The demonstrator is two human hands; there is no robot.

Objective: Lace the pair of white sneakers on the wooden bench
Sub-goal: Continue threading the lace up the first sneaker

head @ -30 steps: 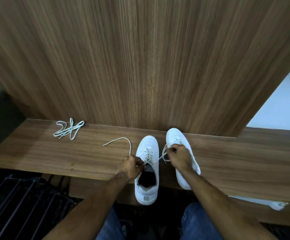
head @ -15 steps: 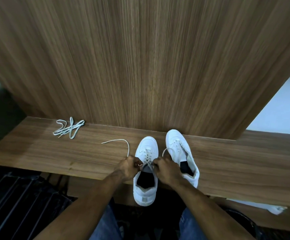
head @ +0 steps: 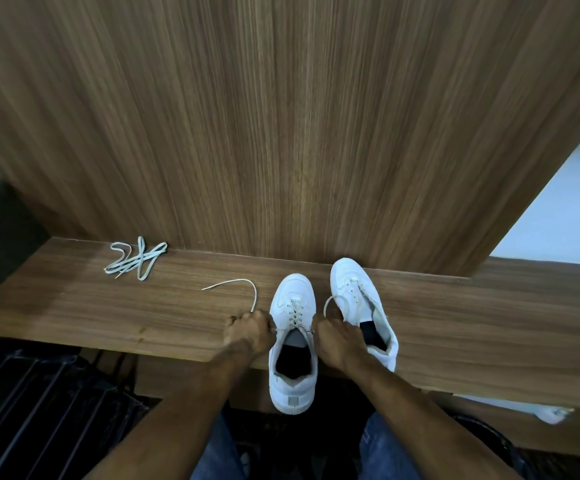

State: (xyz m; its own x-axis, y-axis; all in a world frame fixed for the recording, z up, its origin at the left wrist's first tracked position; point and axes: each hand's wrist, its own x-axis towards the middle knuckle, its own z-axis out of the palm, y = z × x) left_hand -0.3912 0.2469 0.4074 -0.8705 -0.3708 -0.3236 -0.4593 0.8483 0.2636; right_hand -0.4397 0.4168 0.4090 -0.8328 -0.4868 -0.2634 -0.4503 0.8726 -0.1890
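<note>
Two white sneakers stand side by side on the wooden desk (head: 472,327), toes pointing to 12 o'clock toward the wood-grain wall panel (head: 299,116). The left sneaker (head: 292,393) overhangs the desk's near edge with its heel; its lace (head: 295,315) is crossed through the lower eyelets. The left hand (head: 248,334), at 9 o'clock of that shoe's opening, has its fingers clenched around one lace end, whose free tail (head: 243,284) curves away across the desk toward 10 o'clock. The right hand (head: 337,342), at 3 o'clock of the same opening, pinches the other lace end, a loop of which arcs up between the two shoes. The right sneaker (head: 354,289) sits just beside, partly hidden behind the right hand. A loose spare shoelace (head: 136,259) lies bunched well apart at 10 o'clock, near the panel's foot. Blue jeans (head: 385,452) show at 6 o'clock.
</note>
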